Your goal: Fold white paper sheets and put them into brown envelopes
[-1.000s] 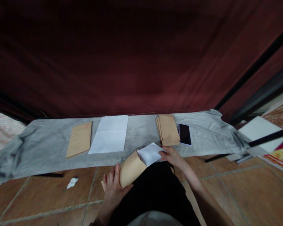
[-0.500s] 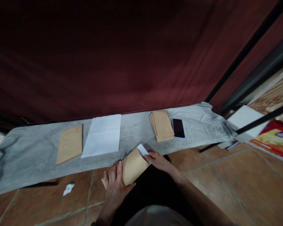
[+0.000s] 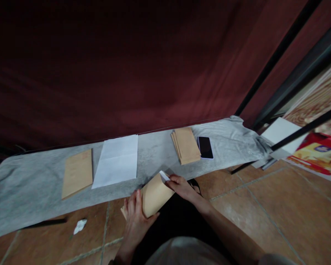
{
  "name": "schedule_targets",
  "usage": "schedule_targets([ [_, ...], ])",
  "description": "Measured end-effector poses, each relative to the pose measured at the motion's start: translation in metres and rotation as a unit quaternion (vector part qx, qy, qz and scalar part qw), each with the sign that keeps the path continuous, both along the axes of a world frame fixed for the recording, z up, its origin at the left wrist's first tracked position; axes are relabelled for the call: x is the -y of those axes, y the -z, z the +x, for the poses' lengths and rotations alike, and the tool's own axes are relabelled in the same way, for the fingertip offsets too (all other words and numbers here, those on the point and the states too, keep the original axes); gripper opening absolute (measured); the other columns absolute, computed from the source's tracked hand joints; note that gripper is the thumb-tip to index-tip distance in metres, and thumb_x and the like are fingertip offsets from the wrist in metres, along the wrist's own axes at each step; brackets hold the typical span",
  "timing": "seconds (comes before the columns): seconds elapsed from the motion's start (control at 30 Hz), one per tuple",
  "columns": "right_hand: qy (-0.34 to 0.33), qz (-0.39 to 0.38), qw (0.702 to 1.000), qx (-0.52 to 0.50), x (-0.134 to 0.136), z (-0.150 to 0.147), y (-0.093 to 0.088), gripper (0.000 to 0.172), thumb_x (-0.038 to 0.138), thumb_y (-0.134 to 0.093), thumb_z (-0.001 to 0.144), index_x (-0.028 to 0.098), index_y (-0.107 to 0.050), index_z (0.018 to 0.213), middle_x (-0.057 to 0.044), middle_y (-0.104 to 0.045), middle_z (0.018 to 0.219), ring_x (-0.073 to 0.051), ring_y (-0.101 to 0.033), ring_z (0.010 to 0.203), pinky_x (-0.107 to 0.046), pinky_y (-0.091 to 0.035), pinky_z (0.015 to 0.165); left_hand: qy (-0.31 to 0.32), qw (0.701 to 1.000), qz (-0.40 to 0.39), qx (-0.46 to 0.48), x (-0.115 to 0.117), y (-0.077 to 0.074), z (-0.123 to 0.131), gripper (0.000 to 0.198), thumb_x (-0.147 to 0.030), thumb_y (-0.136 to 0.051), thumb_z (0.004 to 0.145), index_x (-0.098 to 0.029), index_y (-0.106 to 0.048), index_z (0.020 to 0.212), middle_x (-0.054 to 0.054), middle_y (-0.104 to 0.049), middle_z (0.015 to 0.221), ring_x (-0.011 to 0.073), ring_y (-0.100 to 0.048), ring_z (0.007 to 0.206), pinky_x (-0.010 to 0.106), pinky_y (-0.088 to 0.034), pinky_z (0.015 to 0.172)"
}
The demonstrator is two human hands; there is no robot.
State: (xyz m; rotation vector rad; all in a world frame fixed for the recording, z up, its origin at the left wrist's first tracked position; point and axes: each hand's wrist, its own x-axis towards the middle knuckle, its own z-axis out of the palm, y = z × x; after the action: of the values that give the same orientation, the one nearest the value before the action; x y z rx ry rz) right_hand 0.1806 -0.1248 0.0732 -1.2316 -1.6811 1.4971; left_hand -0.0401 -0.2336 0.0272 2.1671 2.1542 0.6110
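Note:
A brown paper envelope (image 3: 156, 195) lies tilted over my lap, its mouth facing up and to the right. My left hand (image 3: 137, 215) grips its lower left end, thumb on the near side and fingers along the far edge. White folded paper (image 3: 163, 176) sits partly inside the mouth, only a small corner showing. My right hand (image 3: 182, 188) is at the opening with its fingers closed on that paper; the fingertips are partly hidden by the envelope.
On the grey cloth (image 3: 154, 158) lie a brown envelope (image 3: 77, 173), white paper sheets (image 3: 117, 161), several stacked envelopes (image 3: 187, 145) and a phone (image 3: 205, 147). A red box (image 3: 320, 152) stands at right. Crumpled white scrap (image 3: 79, 226) lies on the tiled floor.
My right hand has pushed the white paper deeper into the envelope, so less of it sticks out. My left hand keeps its grip. The view has shifted slightly.

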Motion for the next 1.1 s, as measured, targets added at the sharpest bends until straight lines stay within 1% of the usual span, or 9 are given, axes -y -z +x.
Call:
schedule_targets([
  [0.07,-0.008,-0.016,1.000,0.017,-0.001,-0.001,0.003,0.027,0.030,-0.054,0.086,0.019,-0.065,0.063,0.001,-0.065,0.074,-0.014,-0.058,0.067,-0.023,-0.041,0.059,0.012,1.000,0.008,-0.006,-0.001,-0.001,0.001,0.112,-0.047,-0.071,0.070,-0.018,-0.004,0.155,0.020,-0.039,0.145,0.0409,-0.035,0.137,0.060,-0.023,0.112],
  [0.17,-0.008,-0.013,0.999,0.037,-0.003,-0.002,0.007,0.026,0.027,-0.057,0.083,0.019,-0.064,0.059,0.002,-0.063,0.068,-0.014,-0.057,0.064,-0.024,-0.039,0.058,0.023,0.999,0.019,-0.015,-0.003,-0.003,0.002,0.112,-0.046,-0.071,0.071,-0.016,-0.004,0.155,0.021,-0.040,0.145,0.0400,-0.036,0.137,0.058,-0.025,0.112],
  [0.33,0.045,0.029,0.998,0.045,-0.003,-0.004,0.016,0.013,0.025,-0.060,0.080,0.020,-0.067,0.069,0.002,-0.065,0.072,-0.016,-0.060,0.070,-0.025,-0.042,0.064,0.036,0.999,0.023,-0.022,-0.005,-0.005,0.001,0.112,-0.044,-0.072,0.070,-0.015,-0.005,0.155,0.020,-0.041,0.144,0.0387,-0.038,0.135,0.057,-0.022,0.114],
  [0.5,0.105,0.061,0.992,0.023,-0.001,-0.007,0.023,0.002,0.021,-0.060,0.077,0.022,-0.060,0.078,0.004,-0.064,0.075,-0.014,-0.058,0.069,-0.024,-0.043,0.066,0.027,0.999,0.022,-0.026,-0.003,-0.005,0.003,0.108,-0.044,-0.070,0.072,-0.016,-0.007,0.155,0.020,-0.040,0.145,0.0390,-0.035,0.137,0.056,-0.020,0.116],
  [0.7,0.127,0.045,0.991,0.028,0.001,-0.005,0.011,0.041,0.018,-0.063,0.073,0.023,-0.056,0.113,0.005,-0.059,0.077,-0.014,-0.055,0.067,-0.024,-0.041,0.063,0.046,0.998,0.031,-0.035,-0.005,-0.007,0.001,0.106,-0.045,-0.068,0.074,-0.014,-0.005,0.154,0.022,-0.039,0.144,0.0389,-0.037,0.137,0.057,-0.019,0.116],
  [0.77,0.099,0.034,0.994,0.032,0.001,-0.004,0.004,0.031,0.019,-0.061,0.074,0.022,-0.062,0.105,0.004,-0.059,0.076,-0.014,-0.055,0.067,-0.024,-0.039,0.061,0.050,0.997,0.036,-0.038,-0.006,-0.008,0.000,0.106,-0.044,-0.068,0.074,-0.013,-0.005,0.153,0.023,-0.040,0.143,0.0392,-0.037,0.136,0.058,-0.019,0.116],
  [0.83,0.069,0.023,0.997,0.041,0.001,-0.002,-0.002,0.007,0.021,-0.059,0.076,0.020,-0.064,0.082,0.003,-0.056,0.070,-0.013,-0.052,0.064,-0.023,-0.037,0.058,0.052,0.997,0.038,-0.039,-0.006,-0.010,0.000,0.104,-0.044,-0.067,0.074,-0.013,-0.006,0.153,0.023,-0.040,0.143,0.0396,-0.037,0.137,0.058,-0.018,0.116],
  [0.93,0.065,0.003,0.997,0.050,0.000,-0.001,-0.005,0.015,0.023,-0.058,0.077,0.019,-0.057,0.062,0.004,-0.052,0.064,-0.011,-0.048,0.061,-0.022,-0.034,0.054,0.052,0.997,0.035,-0.040,-0.006,-0.011,0.001,0.104,-0.044,-0.068,0.074,-0.014,-0.008,0.153,0.023,-0.039,0.144,0.0399,-0.036,0.138,0.058,-0.017,0.117],
  [1.1,0.076,-0.033,0.997,0.009,0.000,-0.004,-0.004,0.016,0.025,-0.058,0.076,0.019,-0.059,0.060,0.004,-0.054,0.063,-0.011,-0.048,0.058,-0.020,-0.033,0.050,0.057,0.997,0.036,-0.035,-0.006,-0.008,-0.002,0.103,-0.044,-0.068,0.074,-0.013,-0.010,0.153,0.024,-0.037,0.148,0.0401,-0.033,0.140,0.059,-0.015,0.117],
])
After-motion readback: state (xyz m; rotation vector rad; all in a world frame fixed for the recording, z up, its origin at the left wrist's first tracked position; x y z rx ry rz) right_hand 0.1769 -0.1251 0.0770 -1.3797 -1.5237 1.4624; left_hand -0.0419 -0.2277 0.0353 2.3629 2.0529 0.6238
